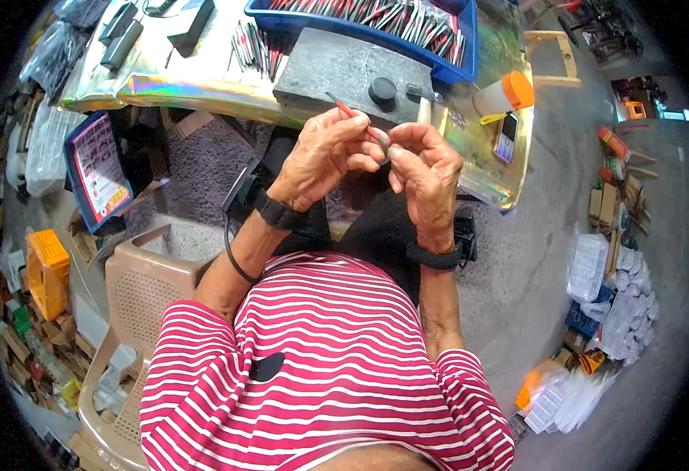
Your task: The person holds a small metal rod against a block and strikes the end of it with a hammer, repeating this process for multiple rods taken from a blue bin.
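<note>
Over my lap, close to the table's front edge, my left hand (325,153) is closed around a thin red rod with a dark tip (345,107). The rod slants from upper left down toward my right hand (427,165). My right thumb and forefinger are pinched together at its lower end; whether they grip the rod or some small piece there is too fine to make out. Just beyond both hands lies a grey rectangular block (329,63), with a round black knob-like piece (382,92) on its near right part.
A blue tray (337,22) full of red, black and grey rods stands behind the block; a loose pile of rods (254,51) lies left. On the right are an orange-lidded jar (509,92) and a phone (506,137). A beige plastic chair (144,290) stands at left.
</note>
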Demonstrator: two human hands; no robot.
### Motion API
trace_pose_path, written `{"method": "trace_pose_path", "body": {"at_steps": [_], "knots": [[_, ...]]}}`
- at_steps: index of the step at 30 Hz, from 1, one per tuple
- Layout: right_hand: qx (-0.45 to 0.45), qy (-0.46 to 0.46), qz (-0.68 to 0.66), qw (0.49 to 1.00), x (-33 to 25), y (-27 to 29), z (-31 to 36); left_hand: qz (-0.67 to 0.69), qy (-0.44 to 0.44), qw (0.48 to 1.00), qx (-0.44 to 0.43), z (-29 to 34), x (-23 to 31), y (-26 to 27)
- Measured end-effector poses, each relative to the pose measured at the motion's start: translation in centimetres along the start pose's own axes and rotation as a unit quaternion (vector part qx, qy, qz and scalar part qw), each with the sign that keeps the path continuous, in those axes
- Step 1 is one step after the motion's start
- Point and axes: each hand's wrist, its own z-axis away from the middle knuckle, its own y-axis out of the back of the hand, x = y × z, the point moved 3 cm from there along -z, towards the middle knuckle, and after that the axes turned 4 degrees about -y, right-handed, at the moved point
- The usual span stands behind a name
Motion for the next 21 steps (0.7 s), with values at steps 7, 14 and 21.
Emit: {"method": "trace_pose_path", "body": {"at_steps": [7,14,21], "knots": [[0.0,0.003,0.026,1.0,0.0,0.1,0.0,-0.004,-0.018,1.0,-0.007,-0.2,-0.1,0.0],[0.015,0.015,0.064,0.998,0.3,0.0,-0.1,-0.103,-0.097,0.99,0.007,-0.3,-0.1,0.0],[0.038,0.027,0.044,0.998,1.6,0.2,-0.3,-0.125,-0.117,0.985,0.009,-0.2,-0.1,0.1]]}}
